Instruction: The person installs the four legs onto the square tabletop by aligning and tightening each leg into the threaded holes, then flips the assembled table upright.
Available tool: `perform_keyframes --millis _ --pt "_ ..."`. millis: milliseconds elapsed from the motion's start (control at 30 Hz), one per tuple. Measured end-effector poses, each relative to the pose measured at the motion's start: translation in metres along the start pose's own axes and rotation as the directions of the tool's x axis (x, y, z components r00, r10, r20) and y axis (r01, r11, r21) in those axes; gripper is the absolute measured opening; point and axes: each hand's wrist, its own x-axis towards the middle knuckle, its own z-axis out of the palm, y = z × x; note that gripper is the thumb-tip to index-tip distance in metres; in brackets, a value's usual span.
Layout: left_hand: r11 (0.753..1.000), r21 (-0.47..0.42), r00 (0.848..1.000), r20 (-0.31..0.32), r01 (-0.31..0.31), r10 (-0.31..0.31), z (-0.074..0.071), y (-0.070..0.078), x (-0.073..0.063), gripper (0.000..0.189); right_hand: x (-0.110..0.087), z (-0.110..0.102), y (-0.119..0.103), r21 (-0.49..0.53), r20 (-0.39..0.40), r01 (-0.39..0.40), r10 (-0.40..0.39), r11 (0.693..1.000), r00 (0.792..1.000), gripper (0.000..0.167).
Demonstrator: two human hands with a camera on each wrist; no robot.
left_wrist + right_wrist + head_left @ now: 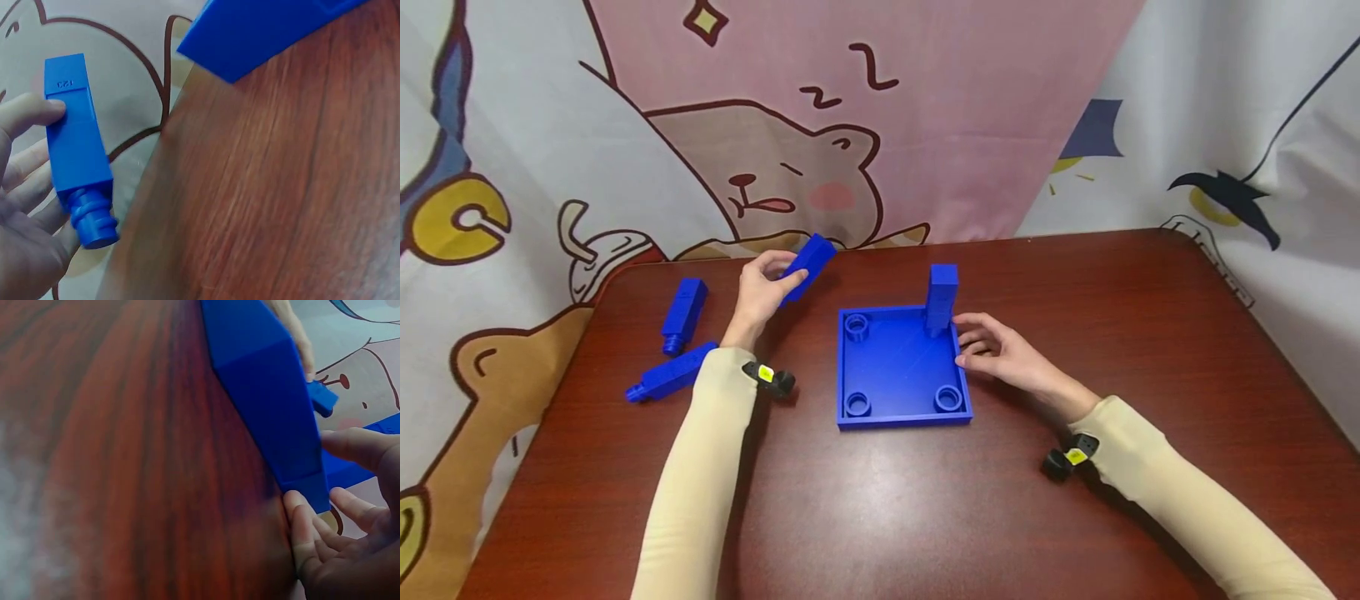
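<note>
In the head view my left hand (763, 290) holds a blue square leg (814, 257) between thumb and fingers, tilted above the table's back left. The left wrist view shows the leg's threaded stub (94, 222) pointing down. A square blue panel (895, 367) with a raised rim lies flat on the table, with round sockets in three visible corners. Another blue leg (942, 292) stands upright at its back right corner. My right hand (1000, 352) touches the panel's right wall with its fingertips, fingers loosely bent, not wrapped around it.
Two more blue legs with threaded ends lie on the table at the left, one (685, 312) angled toward the back, the other (673, 372) beside my left forearm. A cartoon-printed curtain (970, 108) hangs behind the brown wooden table (880, 508).
</note>
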Motion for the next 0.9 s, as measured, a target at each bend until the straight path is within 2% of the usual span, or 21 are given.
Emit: perform_keyframes --millis 167,267,400,533,733,900 --pt "0.996 -0.066 0.996 0.074 -0.051 0.056 0.004 0.029 -0.015 0.032 -0.001 0.001 0.002 0.011 0.009 0.030 -0.030 0.999 1.000 0.057" --pt "0.993 -0.101 0.993 0.097 -0.053 0.063 0.008 0.037 -0.019 0.032 -0.001 0.000 0.003 0.014 0.012 0.042 -0.042 0.999 0.999 0.057" --pt "0.989 -0.144 0.992 0.116 -0.039 0.056 0.013 0.029 -0.015 0.031 0.002 -0.002 0.003 -0.007 0.021 0.051 -0.051 0.999 0.998 0.057" --pt "0.977 -0.207 0.986 0.151 -0.043 0.076 0.019 0.021 -0.014 0.031 0.003 -0.005 0.002 -0.026 0.024 0.036 -0.036 0.999 0.999 0.057" --pt "0.938 -0.344 0.971 0.210 -0.040 0.118 0.030 0.022 -0.022 0.025 0.004 -0.006 -0.001 -0.042 0.047 0.034 -0.032 0.999 0.998 0.059" --pt "0.913 -0.406 0.954 0.253 -0.045 0.159 0.036 0.028 -0.028 0.027 0.004 -0.006 -0.001 -0.043 0.057 0.027 -0.025 0.999 0.998 0.059"
